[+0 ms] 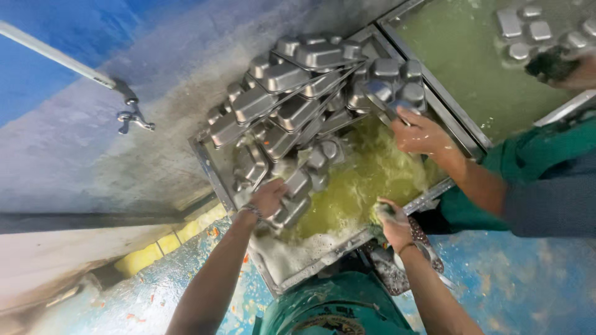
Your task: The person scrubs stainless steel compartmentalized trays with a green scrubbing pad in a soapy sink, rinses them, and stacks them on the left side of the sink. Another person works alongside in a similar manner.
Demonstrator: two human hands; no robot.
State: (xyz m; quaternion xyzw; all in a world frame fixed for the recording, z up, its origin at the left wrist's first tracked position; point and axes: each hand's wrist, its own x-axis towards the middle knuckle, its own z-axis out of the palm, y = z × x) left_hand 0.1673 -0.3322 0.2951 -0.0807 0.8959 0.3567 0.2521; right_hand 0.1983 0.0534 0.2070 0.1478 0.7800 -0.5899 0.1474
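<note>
— While the left hand [268, 197] grips a steel tray [292, 201] at the near edge of the pile, how steady does that heap look from the head view?

— Not very. The trays [292, 87] lie stacked at all angles against the far side of the sink [211, 170], leaning over the yellow-green soapy water [366, 180]. The gripped tray sits low in the heap, half in the suds, with others resting just beside and above it. I'd judge that pulling on it could let the ones above slide down.

— And the right hand [392, 218]?

— It's closed round a wet sponge [383, 211] at the sink's near rim, fingers curled tight. Foam covers that rim, so a slip there seems possible to me.

— Whose is the other arm?

— A co-worker's hand [422, 133] reaches in from the right, fingers clamped on a tray at the top right of the pile. Two people tugging at one heap could shift it onto someone's fingers; that's a guess from how the trays overlap.

— Anything else?

— The floor [509, 279] below looks wet and blue, with scraps scattered about, so footing may be poor. A tap [131, 116] juts from the wall to the left, well apart from the hands. A second basin [472, 68] further right holds murky green water and a few more trays.
</note>
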